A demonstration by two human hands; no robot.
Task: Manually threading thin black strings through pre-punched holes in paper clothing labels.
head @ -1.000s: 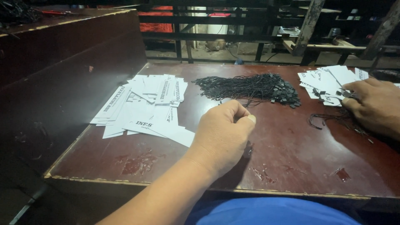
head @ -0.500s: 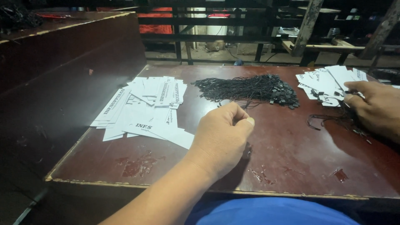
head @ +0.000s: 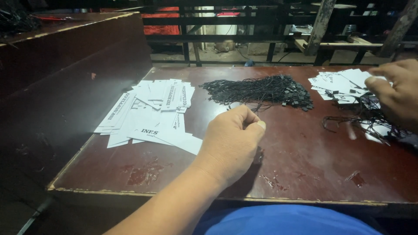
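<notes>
My left hand (head: 230, 143) rests on the dark red table (head: 305, 174) near the middle, fingers curled shut, thumb pressed to the forefinger. Thin strands from the pile of black strings with small square ends (head: 261, 90) trail toward its fingertips; whether one is pinched is too fine to see. My right hand (head: 398, 93) is at the right edge, fingers closed on a white tag in the small heap of white tags (head: 339, 82). Tangled black strings (head: 365, 119) lie under and beside it.
A spread of white printed paper tags (head: 148, 113) covers the table's left part. A dark wooden partition (head: 65, 74) rises along the left side. Dark rails and posts (head: 270, 21) stand behind the table. The near edge (head: 174, 195) is chipped.
My right hand has lifted and shifted up toward the white tags at the right. My left hand has stayed in place, fingers still curled.
</notes>
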